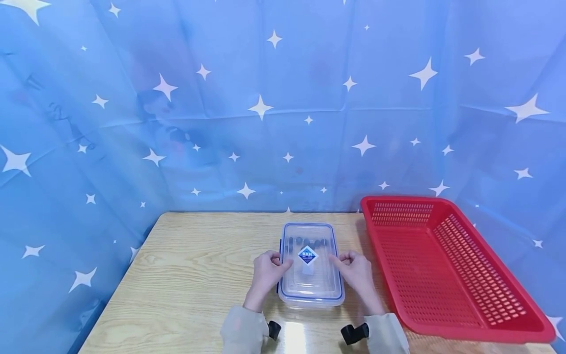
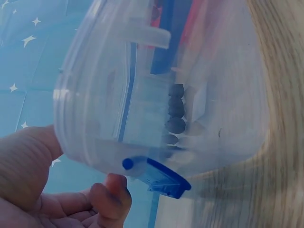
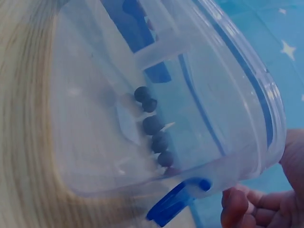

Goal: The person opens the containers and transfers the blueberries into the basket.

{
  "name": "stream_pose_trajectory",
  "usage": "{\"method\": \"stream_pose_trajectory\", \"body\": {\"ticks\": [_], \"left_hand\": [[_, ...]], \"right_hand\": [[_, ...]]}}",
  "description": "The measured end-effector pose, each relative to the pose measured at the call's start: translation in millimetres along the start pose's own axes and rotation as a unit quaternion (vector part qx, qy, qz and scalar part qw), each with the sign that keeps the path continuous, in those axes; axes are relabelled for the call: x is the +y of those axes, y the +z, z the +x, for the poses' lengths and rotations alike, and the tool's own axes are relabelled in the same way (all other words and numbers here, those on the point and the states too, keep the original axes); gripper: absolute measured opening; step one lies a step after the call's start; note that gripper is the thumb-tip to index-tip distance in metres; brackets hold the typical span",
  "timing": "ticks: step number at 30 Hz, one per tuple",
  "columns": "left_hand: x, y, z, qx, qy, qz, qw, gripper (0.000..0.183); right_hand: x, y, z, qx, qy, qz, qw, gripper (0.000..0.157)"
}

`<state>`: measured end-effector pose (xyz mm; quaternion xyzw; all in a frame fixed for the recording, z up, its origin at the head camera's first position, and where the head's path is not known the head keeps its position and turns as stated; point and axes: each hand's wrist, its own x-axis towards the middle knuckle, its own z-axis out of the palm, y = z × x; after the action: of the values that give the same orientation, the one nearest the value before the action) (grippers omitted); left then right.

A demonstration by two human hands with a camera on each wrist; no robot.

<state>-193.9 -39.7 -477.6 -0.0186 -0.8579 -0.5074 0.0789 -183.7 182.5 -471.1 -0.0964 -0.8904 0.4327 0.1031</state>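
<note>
A clear plastic food container (image 1: 309,287) with a blue-edged lid and a diamond-shaped label (image 1: 308,255) stands on the table. Several dark round pieces (image 3: 152,125) and a white slip (image 2: 199,102) show through its walls. At its left side my left hand (image 1: 267,270) pinches the lid's edge, thumb on top and fingers curled below. My right hand (image 1: 357,271) grips the opposite edge likewise. A blue latch (image 2: 164,179) juts outward beside the left fingers, and another latch (image 3: 173,203) sticks out near the right ones.
To the right stands a large red plastic basket (image 1: 429,275) with perforated walls, close to my right forearm. The wood-grain table (image 1: 190,275) extends leftward. Behind it hangs a blue curtain (image 1: 230,123) with white stars.
</note>
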Motion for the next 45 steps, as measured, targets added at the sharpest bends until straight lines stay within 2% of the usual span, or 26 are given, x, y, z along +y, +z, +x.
{"method": "stream_pose_trajectory", "body": {"ticks": [10,16,25,34,39,45], "left_hand": [[6.1,-10.8,1.7,0.016,0.002,-0.016,0.9997,0.030],[13.5,-29.8,2.3,0.018,0.000,-0.012,0.9998,0.032],[7.4,-67.1,-2.0,0.039,-0.004,0.012,0.9992,0.034],[-5.9,-111.2,-9.9,0.043,-0.015,0.053,0.9976,0.035],[-16.2,-136.1,-18.7,0.041,-0.034,0.068,0.9963,0.034],[-29.0,-167.2,-31.0,0.038,-0.064,0.087,0.9934,0.035]], "right_hand": [[-20.3,-7.1,0.6,0.016,-0.031,0.006,0.999,0.032],[-38.8,-8.3,-5.3,-0.021,-0.018,0.060,0.998,0.029],[-62.7,11.3,-12.9,-0.059,-0.014,0.120,0.991,0.023],[-82.3,37.7,-25.7,-0.122,-0.025,0.178,0.976,0.022],[-93.5,52.7,-38.4,-0.180,-0.032,0.217,0.959,0.026],[-105.9,71.1,-53.2,-0.247,-0.047,0.236,0.939,0.029]]}}
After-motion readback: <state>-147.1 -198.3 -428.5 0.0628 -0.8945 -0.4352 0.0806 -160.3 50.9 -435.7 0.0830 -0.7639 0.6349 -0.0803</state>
